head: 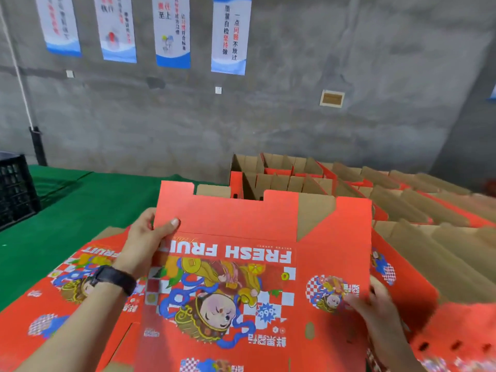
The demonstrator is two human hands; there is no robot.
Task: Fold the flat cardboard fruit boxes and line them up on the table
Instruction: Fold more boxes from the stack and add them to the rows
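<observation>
A grey concrete wall [295,116] with a row of posters [171,30] across the upper left backs a table [67,210] covered in green cloth.

At centre frame, low down, a flat box [241,277] is lifted off the pile and tilted up toward the camera, red printed face showing and the "FRESH FRUIT" lettering upside down. Its long axis runs left to right across the frame, and its top flaps point away from the person, toward the wall.

The left hand [146,237] grips the box's upper left edge, with the thumb lying on the red face and the fingers hidden behind. A dark wristband [115,279] sits on that wrist. The right hand [375,315] holds the lower right edge, fingertips on the print. It is blurred, but it looks like a pinch. So the box spans the two hands, the left higher and farther out and the right nearer the body. Opening it probably means pushing those two edges toward each other.

Beneath lies a stack of flat boxes [53,304], filling the lower left. Folded boxes [281,175], open-topped with brown insides, stand in rows from mid-frame to the right edge. A black crate [13,189] sits at the far left.
</observation>
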